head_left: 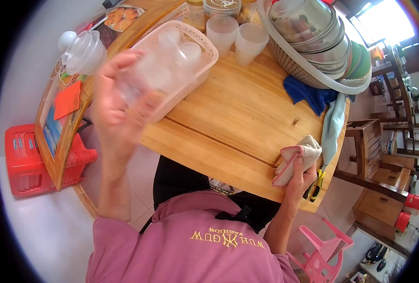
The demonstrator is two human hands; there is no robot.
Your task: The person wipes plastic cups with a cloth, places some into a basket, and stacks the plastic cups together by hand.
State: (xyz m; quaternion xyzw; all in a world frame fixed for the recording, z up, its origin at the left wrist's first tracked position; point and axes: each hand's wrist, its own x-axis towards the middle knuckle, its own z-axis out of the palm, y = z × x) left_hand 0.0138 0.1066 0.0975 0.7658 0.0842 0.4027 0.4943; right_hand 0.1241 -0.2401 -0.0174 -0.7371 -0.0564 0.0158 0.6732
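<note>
My left hand [122,89], smeared by motion, is raised over the near left side of a pink plastic basket [208,52]. Its fingers curl round a clear plastic piece [130,90] whose exact shape is blurred. Inside the basket lie several translucent plastic cups [189,53]. At the table's right front edge, my right hand [300,177] is closed on a folded beige cloth with pink edging [298,158]. Beside that hand lies a yellow-and-black handled tool [317,185], partly hidden.
Two frosted cups [251,43] and lidded jars stand at the back of the wooden table [228,99]. A large basket [285,56] of metal bowls is at back right, with blue cloths [308,94] near it. A pink chair [323,247] stands right.
</note>
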